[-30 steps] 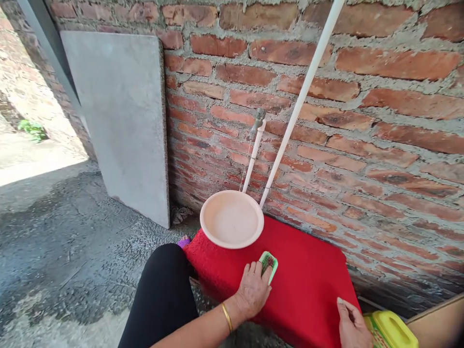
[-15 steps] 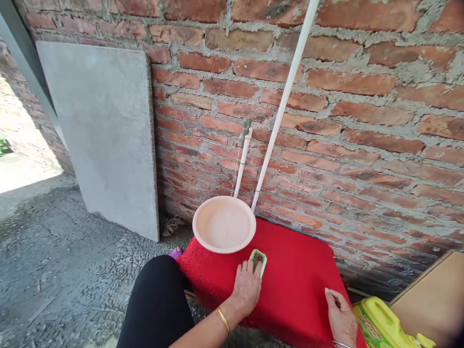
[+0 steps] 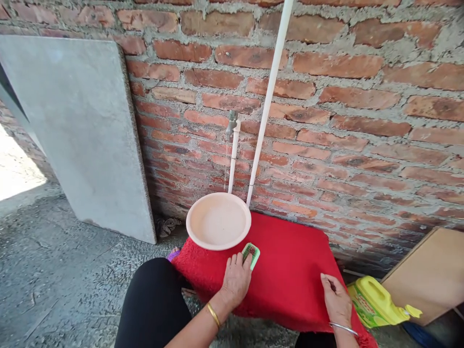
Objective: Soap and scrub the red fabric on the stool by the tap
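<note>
My left hand (image 3: 236,279) is at the front of the red cloth (image 3: 286,261), its fingers closed at the near end of a small green oblong piece (image 3: 255,255). The middle of that piece is brown and bristly-looking; my fingers hide part of it. Just beyond it, a pale pink basin (image 3: 221,222) stands on the cloth's left part; a little water seems to lie in it. Over the cloth's right side is my right hand (image 3: 337,296), fingers curled in with thumb against them. Nothing shows in it.
A brick wall (image 3: 311,159) rises behind, with a tap (image 3: 232,123) and a white pipe (image 3: 268,104). A grey slab (image 3: 83,135) leans at left. A yellow jug (image 3: 377,302) and a cardboard box (image 3: 426,275) stand right of the cloth.
The view has turned right and slightly down, so most things appear farther left. My left hand remains at the green piece. My right hand stays curled over the cloth's right side.
</note>
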`<state>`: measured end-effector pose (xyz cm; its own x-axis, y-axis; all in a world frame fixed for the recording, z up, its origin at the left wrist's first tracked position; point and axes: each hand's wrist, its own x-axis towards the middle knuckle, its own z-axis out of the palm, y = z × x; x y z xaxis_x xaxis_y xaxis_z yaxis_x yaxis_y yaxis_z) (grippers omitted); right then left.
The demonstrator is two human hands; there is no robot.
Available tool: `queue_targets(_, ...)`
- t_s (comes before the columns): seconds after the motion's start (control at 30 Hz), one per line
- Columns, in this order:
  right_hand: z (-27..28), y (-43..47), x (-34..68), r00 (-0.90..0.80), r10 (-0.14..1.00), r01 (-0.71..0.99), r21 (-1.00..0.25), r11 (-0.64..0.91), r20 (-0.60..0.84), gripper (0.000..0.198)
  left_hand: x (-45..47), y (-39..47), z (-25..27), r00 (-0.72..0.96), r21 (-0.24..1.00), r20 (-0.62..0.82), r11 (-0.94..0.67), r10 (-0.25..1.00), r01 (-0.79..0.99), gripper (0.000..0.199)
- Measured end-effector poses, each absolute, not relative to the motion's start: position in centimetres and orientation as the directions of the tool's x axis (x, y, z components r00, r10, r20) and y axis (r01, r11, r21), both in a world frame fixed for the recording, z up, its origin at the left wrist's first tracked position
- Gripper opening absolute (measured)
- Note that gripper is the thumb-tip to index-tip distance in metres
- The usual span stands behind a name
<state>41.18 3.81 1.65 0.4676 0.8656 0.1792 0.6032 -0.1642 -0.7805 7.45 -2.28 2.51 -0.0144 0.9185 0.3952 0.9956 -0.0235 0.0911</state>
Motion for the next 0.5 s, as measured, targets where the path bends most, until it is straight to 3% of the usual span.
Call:
queue_targets(0.1, 1.9, 3.6, 40.9, 0.469, 0.867, 0.585, -0.794, -0.163, 0.168, 0.063, 9.6, -2.9, 1.5, 0.018, 0.056, 0.429, -0.046, 0.903, 0.997, 0.045)
queue_targets(0.23, 2.0, 3.5, 40.8, 0.469, 0.868, 0.584, -0.794, -0.168, 0.161, 0.062, 13.4, -5.6, 0.0, 0.346, 0.013, 0.448, -0.393, 0.824, 0.919, 0.039)
queue_targets(0.3, 2.0, 3.6, 40.8, 0.467, 0.870, 0.588, -0.791, -0.169, 0.161, 0.062, 13.7, -6.2, 0.1, 0.423, 0.030, 0.450, -0.486, 0.787, 0.873, 0.036)
queue_targets(0.37, 2.0, 3.6, 40.9, 0.464, 0.871, 0.589, -0.791, -0.166, 0.162, 0.062, 12.6, -5.8, 0.8, 0.365, 0.071, 0.437, -0.436, 0.822, 0.897, 0.036)
queue_targets(0.5, 1.8, 3.6, 40.8, 0.462, 0.871, 0.581, -0.800, -0.154, 0.168, 0.062, 8.3, -3.1, 2.9, 0.044, 0.149, 0.375, -0.107, 0.926, 0.983, 0.041)
